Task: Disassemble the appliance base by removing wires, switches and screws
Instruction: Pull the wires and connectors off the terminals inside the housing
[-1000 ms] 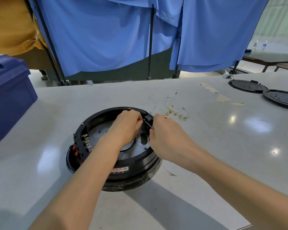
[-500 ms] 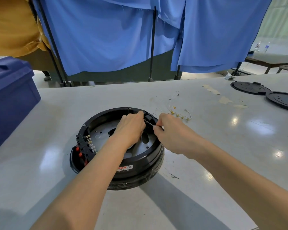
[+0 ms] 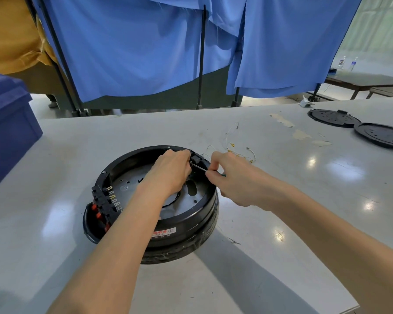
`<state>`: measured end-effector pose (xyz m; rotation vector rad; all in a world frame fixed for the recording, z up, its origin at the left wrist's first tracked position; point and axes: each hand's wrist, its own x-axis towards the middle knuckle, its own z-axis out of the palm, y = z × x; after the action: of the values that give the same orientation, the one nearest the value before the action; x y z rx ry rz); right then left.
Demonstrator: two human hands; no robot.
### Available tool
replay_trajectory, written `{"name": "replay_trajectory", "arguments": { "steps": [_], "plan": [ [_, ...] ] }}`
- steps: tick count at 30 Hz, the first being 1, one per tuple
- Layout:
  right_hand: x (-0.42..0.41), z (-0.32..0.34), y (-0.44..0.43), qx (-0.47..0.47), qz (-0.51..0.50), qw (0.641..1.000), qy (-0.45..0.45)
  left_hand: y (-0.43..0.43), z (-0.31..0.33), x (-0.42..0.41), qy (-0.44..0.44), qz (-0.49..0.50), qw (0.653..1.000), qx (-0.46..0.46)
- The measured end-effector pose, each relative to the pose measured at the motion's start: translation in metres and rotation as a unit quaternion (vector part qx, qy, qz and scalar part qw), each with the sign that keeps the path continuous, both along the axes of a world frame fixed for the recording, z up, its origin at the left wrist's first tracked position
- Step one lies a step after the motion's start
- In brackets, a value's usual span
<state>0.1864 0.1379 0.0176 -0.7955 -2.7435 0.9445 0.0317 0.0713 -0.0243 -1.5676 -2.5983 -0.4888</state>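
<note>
Appliance base [image 3: 191, 223] mid-frame on table [image 3: 304, 200], open face up. Right hand [image 3: 234, 177] grips screwdriver [image 3: 200, 167]; shaft points upper left, tip at far rim. Left hand [image 3: 170, 171] curled there, grasp hidden: cannot tell.

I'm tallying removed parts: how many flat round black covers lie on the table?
2. Both lie side by side at the far right of the table: the back cover and the front cover, which the frame edge cuts off. More could lie outside the view.

Black appliance base [image 3: 191, 225], blue curtains [image 3: 134, 46], grey table [image 3: 77, 141]
</note>
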Motion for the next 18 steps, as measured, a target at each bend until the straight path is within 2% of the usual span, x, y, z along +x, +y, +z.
{"name": "replay_trajectory", "arguments": {
  "steps": [11,15,18],
  "plan": [
    [0.001,0.004,0.005,-0.001,0.017,1.000,-0.011,-0.004,0.002,-0.002,0.013,0.005,1.000,-0.011],
    [0.007,0.012,0.006,0.028,0.038,0.998,-0.035,-0.008,0.002,0.000,0.023,0.013,0.999,-0.019],
    [0.019,0.025,0.022,-0.004,0.019,1.000,-0.020,-0.009,0.003,0.003,0.014,0.018,1.000,-0.017]
  ]
}}
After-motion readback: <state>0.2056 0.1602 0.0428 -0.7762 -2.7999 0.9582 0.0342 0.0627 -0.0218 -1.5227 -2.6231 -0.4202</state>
